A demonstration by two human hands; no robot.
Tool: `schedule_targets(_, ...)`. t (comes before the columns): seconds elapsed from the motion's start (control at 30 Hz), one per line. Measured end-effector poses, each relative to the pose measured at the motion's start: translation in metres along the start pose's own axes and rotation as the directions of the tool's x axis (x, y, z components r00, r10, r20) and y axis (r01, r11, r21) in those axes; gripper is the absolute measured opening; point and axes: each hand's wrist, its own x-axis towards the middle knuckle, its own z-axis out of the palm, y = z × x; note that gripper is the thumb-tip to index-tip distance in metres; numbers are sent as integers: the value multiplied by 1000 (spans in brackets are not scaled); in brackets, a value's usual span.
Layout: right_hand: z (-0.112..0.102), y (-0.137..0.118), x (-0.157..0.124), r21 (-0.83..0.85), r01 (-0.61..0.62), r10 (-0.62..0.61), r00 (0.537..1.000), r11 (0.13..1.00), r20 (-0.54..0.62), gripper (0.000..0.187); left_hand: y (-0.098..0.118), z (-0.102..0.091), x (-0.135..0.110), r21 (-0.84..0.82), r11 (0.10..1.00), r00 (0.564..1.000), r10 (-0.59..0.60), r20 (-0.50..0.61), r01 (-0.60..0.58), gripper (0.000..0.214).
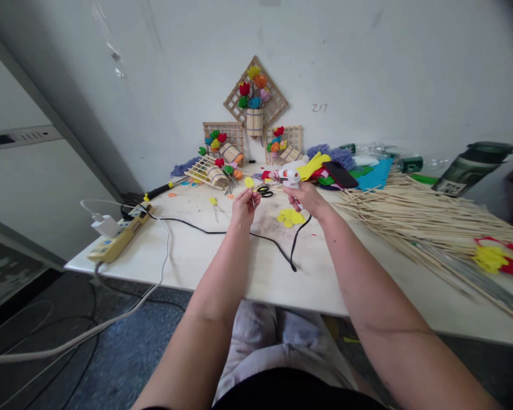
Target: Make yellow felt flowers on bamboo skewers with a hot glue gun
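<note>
Glue gun [291, 177]: gripped in the closed right hand [304, 196] over the table's [239, 267] far middle, nozzle turned left.
Yellow-tipped stick [249, 183]: pinched upright by the left hand [243, 206], seemingly kept near the nozzle.
Arms: both stretched forward, hands close together, raised off the table.
Cord [239, 234]: trails slack.

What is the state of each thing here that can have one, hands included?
left hand, shut on the flower stick
right hand, shut on the glue gun
glue gun, held above the table, black cord trailing
power strip, white charger plugged in
scissors, lying untouched on the table
bamboo sticks, loose pile on the table
</note>
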Motion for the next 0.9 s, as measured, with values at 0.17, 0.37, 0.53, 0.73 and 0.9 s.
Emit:
schedule_targets(0.17, 10, 10, 7, -443, -45, 31, 999, 895, -38, 31, 12, 4, -4, -54, 998, 1000, 20, -11, -21, 4)
schedule_targets(0.37, 32, 10, 5, -792, -21, 46, 999, 610, 9, 49, 19, 5, -5, -90, 994, 998, 58, 1, -58, 7)
schedule_targets(0.53, 45, 15, 4, -834, -16, 88, 995, 552, 40, 53, 20, 6, -6, -86, 994, 997, 73, 36, -70, 10)
schedule_targets(0.73, 56, 16, 2, -856, 19, 83, 994, 516, 73, 50, 27, 9, -12, -129, 989, 996, 73, 52, -66, 9)
schedule_targets(0.9, 68, 15, 0, -840, 39, 107, 988, 541, 115, 44, 27, 12, -14, -145, 986, 990, 96, 107, -80, 9)
